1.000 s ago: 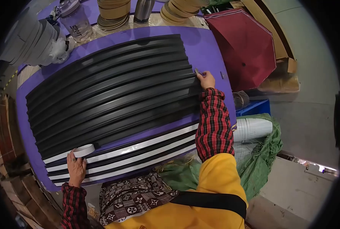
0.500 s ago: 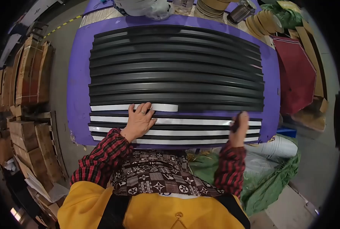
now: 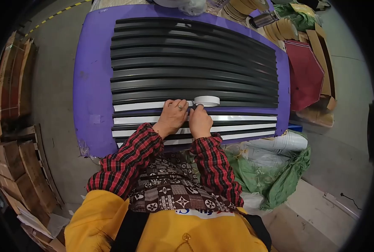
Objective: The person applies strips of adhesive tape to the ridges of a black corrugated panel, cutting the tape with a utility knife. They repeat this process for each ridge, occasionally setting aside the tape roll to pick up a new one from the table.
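Black ridged strips [image 3: 191, 77] lie side by side across a purple board [image 3: 90, 84]. White tape [image 3: 138, 105] runs along the left part of one near strip. My left hand [image 3: 174, 115] presses there with bent fingers, closed on the white tape. Just right of its fingertips sits a white tape roll [image 3: 207, 101]. My right hand [image 3: 201, 122] is closed right beside the left, its fingertips at the tape next to the roll. A small dark thing shows at its fingers; I cannot tell what it is. Nearer me, more black strips carry white tape [image 3: 241, 120] along their length.
At the back right stand tan tape rolls [image 3: 281, 29] and a metal flask [image 3: 263, 19]. A dark red umbrella-like panel [image 3: 305, 74] is beyond the right edge. Green sacking [image 3: 271, 180] and a white wrapped roll [image 3: 285, 142] lie front right. Cardboard boxes [image 3: 10, 161] stack at left.
My right hand has moved left from the strips' right end to beside my left hand. The tape roll now stands out past my fingers. The whole view has shifted.
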Tool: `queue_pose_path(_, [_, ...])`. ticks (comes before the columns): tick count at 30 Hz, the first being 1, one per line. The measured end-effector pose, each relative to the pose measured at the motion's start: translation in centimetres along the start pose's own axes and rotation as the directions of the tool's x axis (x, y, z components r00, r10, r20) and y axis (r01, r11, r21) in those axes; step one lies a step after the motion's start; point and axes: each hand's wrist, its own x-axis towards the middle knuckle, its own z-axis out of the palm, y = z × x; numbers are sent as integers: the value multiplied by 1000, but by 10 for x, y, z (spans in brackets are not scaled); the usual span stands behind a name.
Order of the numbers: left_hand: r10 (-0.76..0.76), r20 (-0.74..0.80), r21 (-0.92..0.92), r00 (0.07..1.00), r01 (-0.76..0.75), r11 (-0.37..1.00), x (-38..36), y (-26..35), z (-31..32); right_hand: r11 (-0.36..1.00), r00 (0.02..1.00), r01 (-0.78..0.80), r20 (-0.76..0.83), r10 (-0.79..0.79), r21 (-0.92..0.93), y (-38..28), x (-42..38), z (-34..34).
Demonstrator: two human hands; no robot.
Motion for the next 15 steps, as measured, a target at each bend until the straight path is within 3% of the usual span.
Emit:
queue_pose_path(8, [-11,36,13,999,11,1000,-1,1,3,998,996,-46,72,49,-38,-5,6,-9])
queue_pose_path(10, [0,-30,64,1000,2,998,2,1,2,998,978,-12,205,24,-58,0,9,-23])
queue_pose_path(11, [4,-49,48,999,-2,999,2,1,1,999,988,38,151,-43,33,6,1,-33])
queue_pose_path(13, [43,-56,107,998,-37,994,2,3,-2,902,971,156,-231,-64,403,10,-13,-70])
queue_pose_path(14, [9,-14,46,1000,-8,999,3,2,0,871,929,200,-369,-23,449,15,-10,-79])
queue_pose_path(15, [23,-20,34,1000,-23,999,2,-3,8,875,860,298,-506,-72,382,20,-1,-76])
